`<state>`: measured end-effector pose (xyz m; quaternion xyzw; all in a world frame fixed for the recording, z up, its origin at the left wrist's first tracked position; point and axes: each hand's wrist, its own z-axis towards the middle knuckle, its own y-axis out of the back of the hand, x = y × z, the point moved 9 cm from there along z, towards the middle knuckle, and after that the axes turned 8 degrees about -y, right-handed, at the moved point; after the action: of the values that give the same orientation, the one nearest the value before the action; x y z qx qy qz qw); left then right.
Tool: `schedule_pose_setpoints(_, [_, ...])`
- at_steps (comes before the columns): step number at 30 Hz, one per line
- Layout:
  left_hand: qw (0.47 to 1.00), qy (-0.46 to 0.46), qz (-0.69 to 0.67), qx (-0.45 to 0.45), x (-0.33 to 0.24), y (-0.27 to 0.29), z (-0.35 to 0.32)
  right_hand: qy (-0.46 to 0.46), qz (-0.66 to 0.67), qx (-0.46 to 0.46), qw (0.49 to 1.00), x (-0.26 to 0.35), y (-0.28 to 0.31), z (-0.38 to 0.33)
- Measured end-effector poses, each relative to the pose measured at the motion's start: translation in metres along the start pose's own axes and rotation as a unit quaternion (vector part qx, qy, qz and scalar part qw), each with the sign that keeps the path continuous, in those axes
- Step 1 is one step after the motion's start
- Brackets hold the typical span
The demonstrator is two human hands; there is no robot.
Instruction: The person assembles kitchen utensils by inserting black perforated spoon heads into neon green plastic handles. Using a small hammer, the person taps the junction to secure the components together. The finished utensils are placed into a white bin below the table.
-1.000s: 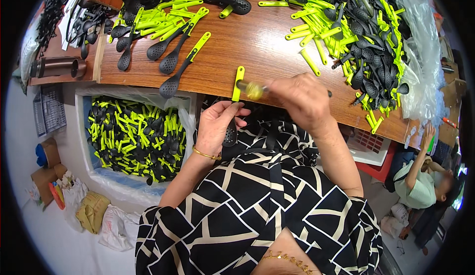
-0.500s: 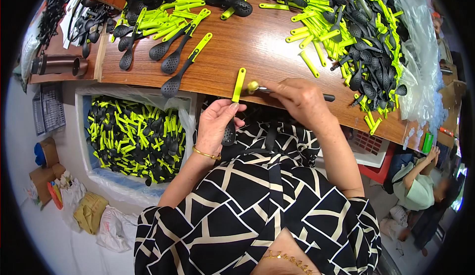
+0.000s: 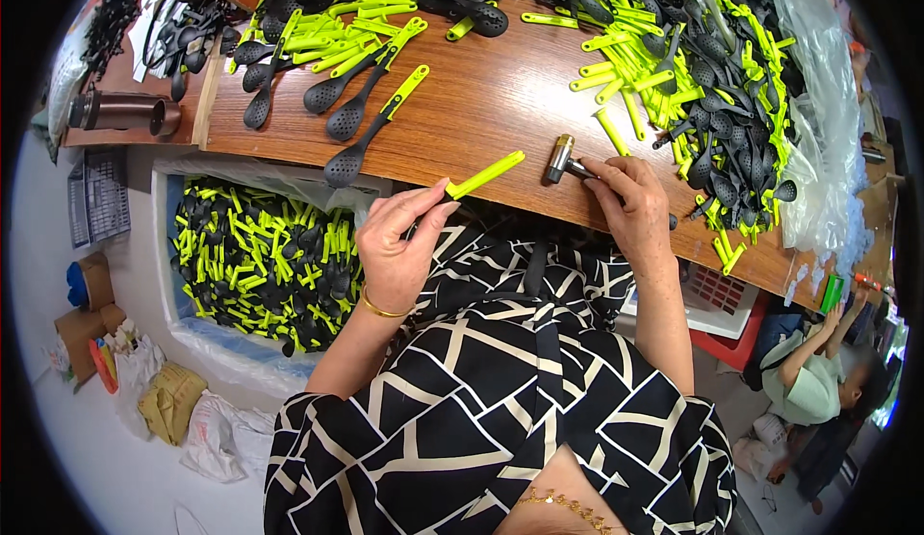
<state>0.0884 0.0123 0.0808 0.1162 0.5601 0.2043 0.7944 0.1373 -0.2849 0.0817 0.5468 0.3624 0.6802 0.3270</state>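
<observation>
My left hand pinches a utensil with a yellow-green handle at the near edge of the wooden table. The handle sticks out up and to the right; its black head is hidden behind my fingers. My right hand grips a small hammer, whose metal head rests on the table just right of the handle's tip, not touching it. Both hands hover above my lap in a black-and-white patterned garment.
Assembled black slotted spoons lie in rows at the table's left. A heap of loose handles and black heads fills the right. A bin of finished utensils stands lower left. Another person sits lower right, beside a red-and-white basket.
The hammer head has come off the handle's end and shifted right onto the table. My left hand has tipped the handle from upright to slanting right.
</observation>
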Motion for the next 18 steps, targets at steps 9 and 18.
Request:
schedule_pose_setpoints(9, [0.993, 0.033, 0.096, 0.056, 0.022, -0.004, -0.007, -0.005, 0.189, -0.004, 0.982, 0.023, 0.013, 0.011])
schedule_pose_setpoints(18, [0.954, -0.200, 0.219, 0.040, 0.002, -0.021, 0.028, 0.114, 0.082, 0.044, 0.989, 0.079, -0.041, 0.035])
